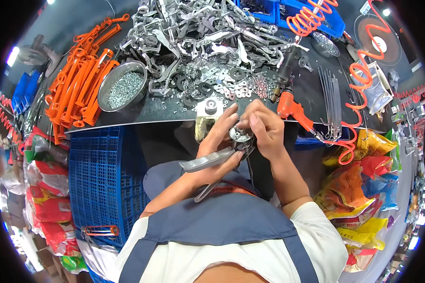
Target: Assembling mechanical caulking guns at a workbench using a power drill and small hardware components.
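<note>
Silver metal fills the left hand (216, 134), which is wrapped around a shiny part (208, 161) with a long flat arm. The part is up in the air, just off the front edge of the desk (159, 109), near its middle. It does not rest on anything but the hand. The right hand (265, 126) is at the round end of the part, with its fingertips bent in close together. I cannot tell if they pinch some tiny thing, because the fingers hide it.

The part looks partly put together to me: a round piece sits at one end, and the long arm sticks out to the left. I guess the small work at the round end is not done yet.

Lots seems to be left. A big heap of silver parts (179, 37) lies by the far edge of the desk. Loose washers (222, 89) are spread between that heap and the front edge. A bowl (120, 68) full of little metal bits stands near the front left corner. Orange parts (75, 89) are piled along the left edge. A red driver (290, 106) lies by the front edge, to the right, and no hand touches it. I cannot see which parts are all finished.
</note>
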A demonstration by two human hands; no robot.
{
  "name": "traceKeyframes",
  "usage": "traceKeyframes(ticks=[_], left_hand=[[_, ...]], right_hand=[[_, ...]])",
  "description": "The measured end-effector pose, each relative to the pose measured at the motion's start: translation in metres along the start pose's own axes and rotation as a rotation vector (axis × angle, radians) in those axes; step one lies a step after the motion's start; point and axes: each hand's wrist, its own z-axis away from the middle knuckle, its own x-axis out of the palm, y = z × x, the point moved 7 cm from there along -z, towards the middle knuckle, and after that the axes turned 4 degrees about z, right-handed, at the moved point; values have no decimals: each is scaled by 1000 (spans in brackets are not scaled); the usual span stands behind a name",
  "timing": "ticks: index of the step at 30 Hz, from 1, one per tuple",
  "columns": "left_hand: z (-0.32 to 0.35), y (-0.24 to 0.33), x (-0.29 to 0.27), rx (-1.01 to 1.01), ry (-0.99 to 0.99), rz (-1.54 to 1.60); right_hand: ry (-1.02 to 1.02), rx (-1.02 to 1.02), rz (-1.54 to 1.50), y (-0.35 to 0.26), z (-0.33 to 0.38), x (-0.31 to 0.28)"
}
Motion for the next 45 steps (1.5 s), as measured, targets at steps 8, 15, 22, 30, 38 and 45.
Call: traceKeyframes(ticks=[8, 15, 22, 30, 38, 45], left_hand=[[-18, 19, 3, 115, -181, -358], [-7, -2, 11, 136, -153, -348], [3, -11, -16, 157, -62, -275], [10, 88, -44, 323, 82, -710], [29, -43, -45, 222, 66, -1149], [42, -39, -65, 97, -79, -712]], right_hand=[[82, 11, -186, 8, 47, 7], [76, 652, -275, 41, 112, 30], [82, 743, -410, 37, 87, 35], [158, 180, 579, 114, -31, -30], [34, -54, 1004, 139, -64, -5], [-10, -674, 759, -17, 10, 45]])
